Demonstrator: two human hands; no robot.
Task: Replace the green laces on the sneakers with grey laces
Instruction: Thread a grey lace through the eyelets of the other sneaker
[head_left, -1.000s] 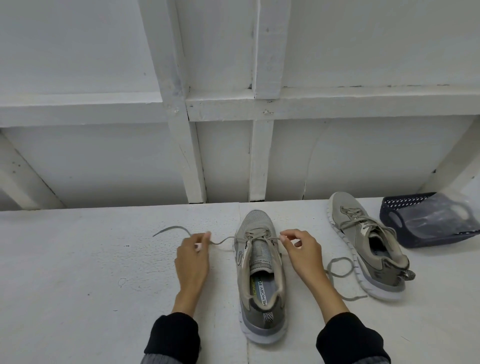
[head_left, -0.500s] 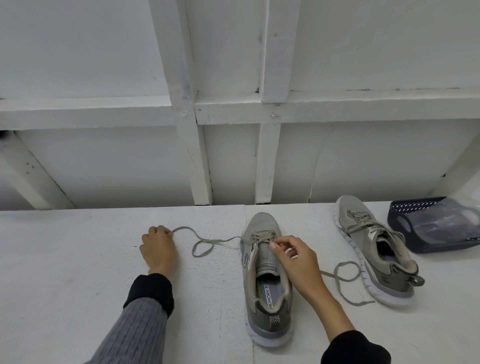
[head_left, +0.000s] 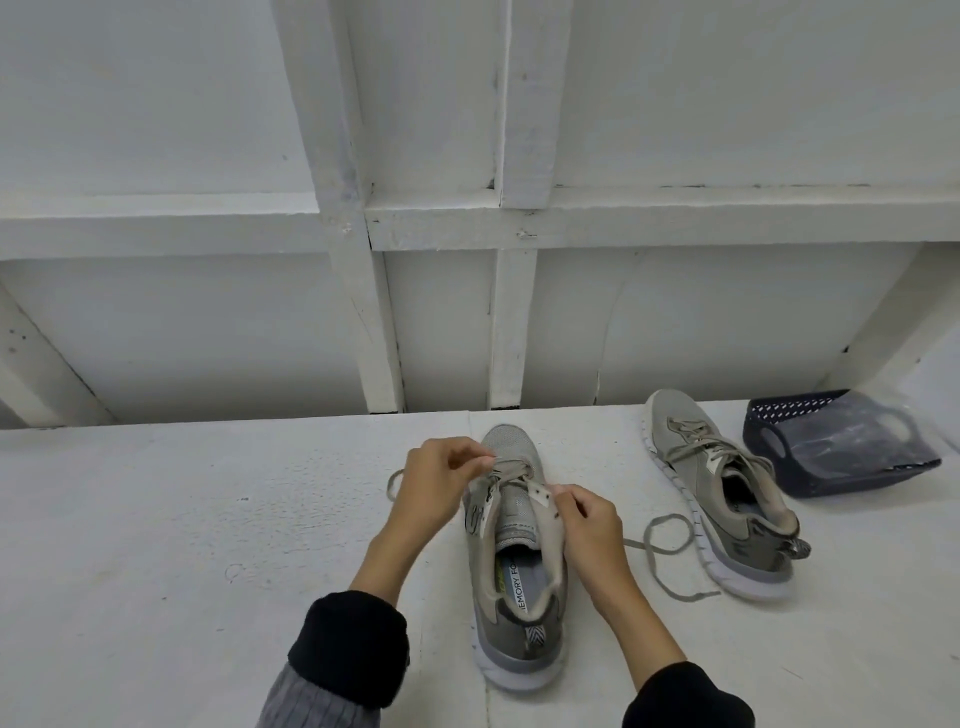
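A grey sneaker stands toe-away in the middle of the white table, partly laced with a grey lace across its lowest eyelets. My left hand pinches the lace at the sneaker's left eyelet row; a loop of that end shows behind the hand. My right hand pinches the right eyelet flap. The lace's other end trails in a loop on the table to the right. A second grey sneaker, fully laced, stands at the right.
A dark blue perforated basket holding a clear plastic bag sits at the far right beside the second sneaker. A white wall with wooden battens rises directly behind the table's back edge.
My left hand has come back from the far left to the sneaker's left eyelets, bringing the lace end with it. My right hand shifted down onto the right eyelet flap.
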